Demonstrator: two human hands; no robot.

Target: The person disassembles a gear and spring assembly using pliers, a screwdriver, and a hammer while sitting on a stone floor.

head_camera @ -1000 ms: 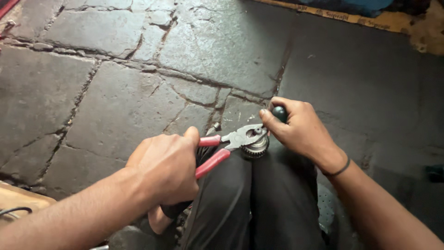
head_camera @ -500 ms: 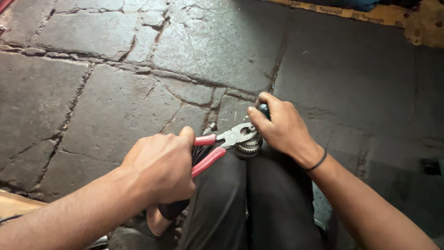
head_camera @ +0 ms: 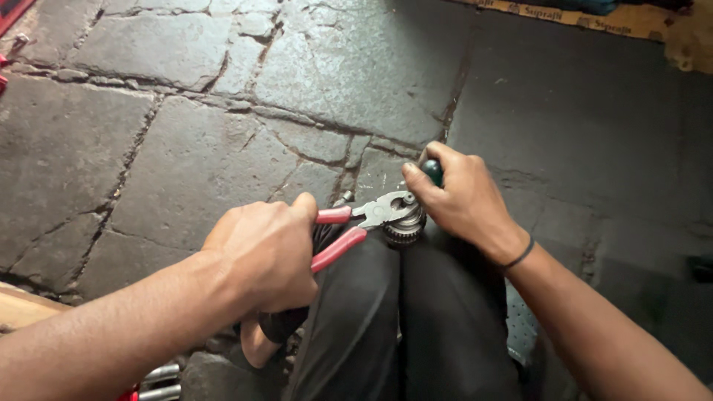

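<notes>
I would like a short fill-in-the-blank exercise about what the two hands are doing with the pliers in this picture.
1. The left hand grips the pliers by their ____ handles.
2. The metal nose of the pliers closes on a toothed, round ____ part.
3. The right hand holds a dark ____ knob just above that part.
4. The floor under the hands is made of grey ____ slabs.

Missing words: red; metal; green; stone
</notes>
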